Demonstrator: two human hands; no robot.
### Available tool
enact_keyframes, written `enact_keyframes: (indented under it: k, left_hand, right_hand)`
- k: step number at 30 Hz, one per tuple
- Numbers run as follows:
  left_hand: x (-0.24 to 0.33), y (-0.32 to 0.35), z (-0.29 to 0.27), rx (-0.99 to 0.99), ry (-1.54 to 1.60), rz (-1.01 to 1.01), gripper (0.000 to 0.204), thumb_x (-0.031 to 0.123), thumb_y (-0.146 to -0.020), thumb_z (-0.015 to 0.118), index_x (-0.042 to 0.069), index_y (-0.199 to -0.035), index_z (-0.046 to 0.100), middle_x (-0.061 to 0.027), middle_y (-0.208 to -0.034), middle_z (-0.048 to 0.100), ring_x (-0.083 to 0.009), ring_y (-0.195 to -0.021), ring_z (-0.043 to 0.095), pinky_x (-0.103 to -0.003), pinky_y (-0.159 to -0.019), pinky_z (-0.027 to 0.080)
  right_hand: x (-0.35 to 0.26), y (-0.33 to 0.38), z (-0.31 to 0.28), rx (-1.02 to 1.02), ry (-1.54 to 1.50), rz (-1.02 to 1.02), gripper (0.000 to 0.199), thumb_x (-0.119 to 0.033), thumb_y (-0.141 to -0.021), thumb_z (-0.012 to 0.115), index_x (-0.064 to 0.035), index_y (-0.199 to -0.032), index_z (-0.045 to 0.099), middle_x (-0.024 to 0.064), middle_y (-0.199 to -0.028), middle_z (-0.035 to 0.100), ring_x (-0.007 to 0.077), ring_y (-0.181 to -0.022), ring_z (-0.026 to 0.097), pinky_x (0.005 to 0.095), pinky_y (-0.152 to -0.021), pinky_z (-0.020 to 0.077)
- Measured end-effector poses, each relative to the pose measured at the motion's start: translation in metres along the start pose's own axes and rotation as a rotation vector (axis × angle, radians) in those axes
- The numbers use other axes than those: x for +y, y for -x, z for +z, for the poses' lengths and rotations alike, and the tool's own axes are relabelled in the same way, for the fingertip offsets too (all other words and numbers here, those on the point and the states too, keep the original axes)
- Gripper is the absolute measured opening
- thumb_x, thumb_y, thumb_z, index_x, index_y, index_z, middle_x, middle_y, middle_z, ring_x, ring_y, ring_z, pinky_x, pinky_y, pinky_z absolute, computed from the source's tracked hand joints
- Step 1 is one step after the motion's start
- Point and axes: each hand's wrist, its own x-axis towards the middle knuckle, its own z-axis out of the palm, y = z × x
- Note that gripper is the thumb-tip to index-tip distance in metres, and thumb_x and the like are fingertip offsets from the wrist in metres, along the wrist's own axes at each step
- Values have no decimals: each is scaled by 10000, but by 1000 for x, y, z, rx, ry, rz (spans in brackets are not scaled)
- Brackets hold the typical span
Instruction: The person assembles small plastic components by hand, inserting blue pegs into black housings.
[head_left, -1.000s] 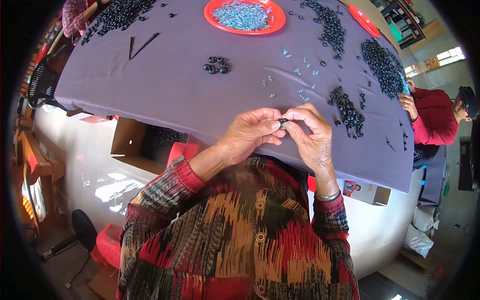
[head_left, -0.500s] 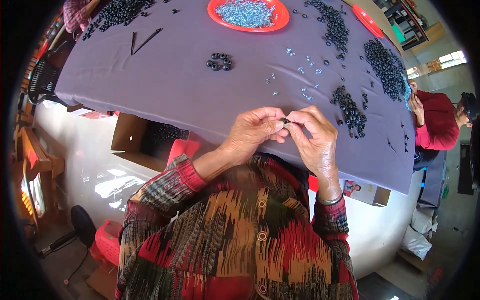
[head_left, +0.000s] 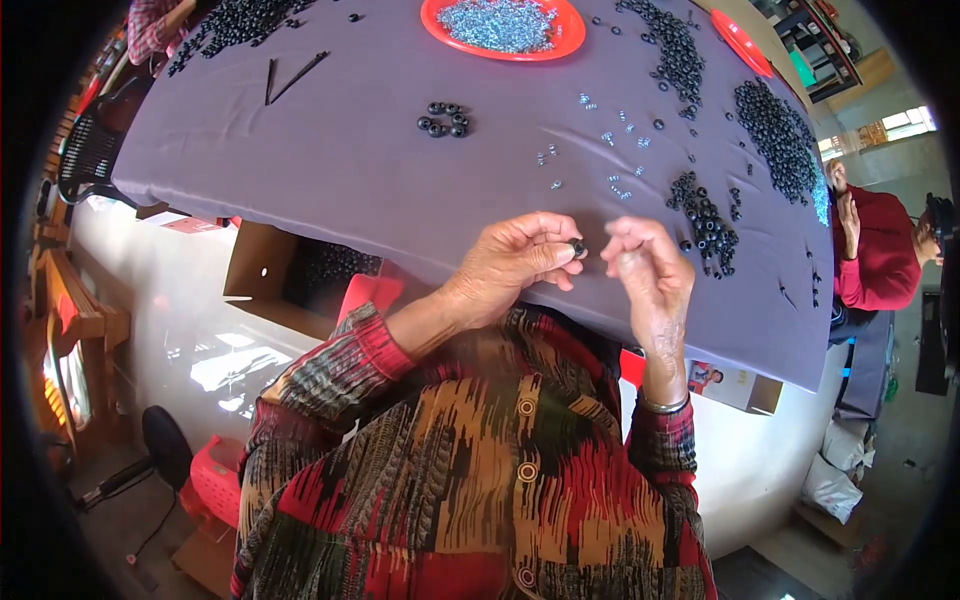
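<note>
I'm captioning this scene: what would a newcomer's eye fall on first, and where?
Likely the bright red plate heaped with small silvery pieces, at the top middle. Then, near the centre, the left hand pinching a small black piece, the right hand apart beside it. A large heap of black beads toward the right edge of the purplish cloth also stands out.

The camera sits on the person's head and looks down at the left hand [head_left: 515, 258] and right hand [head_left: 655, 275], quite near. Its wide, round view takes in the sweater [head_left: 480, 480] below and bends the table [head_left: 340, 150] above.
</note>
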Motion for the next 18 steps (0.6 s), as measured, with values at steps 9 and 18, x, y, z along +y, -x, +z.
enact_keyframes:
  k: [9, 18]
  left_hand:
    - [3, 2, 2, 3, -191, 156, 175, 75, -889, 611, 26, -1057, 624, 1, -960, 518, -91, -845, 507, -253, -733, 427]
    - [1, 6, 4, -16, -198, 183, 158, 60, -884, 617, -2, -1028, 636, 27, -886, 443, -64, -865, 474, -225, -830, 418]
  right_hand:
    - [-4, 1, 17, -232, -623, 641, 367, -354, -950, 493, -4, -867, 560, -15, -634, 450, 52, -513, 377, 206, -453, 307]
    - [7, 8, 34, -295, -1212, 755, 206, -250, -876, 565, -55, -918, 514, -74, -584, 327, 28, -390, 215, 191, -339, 165]
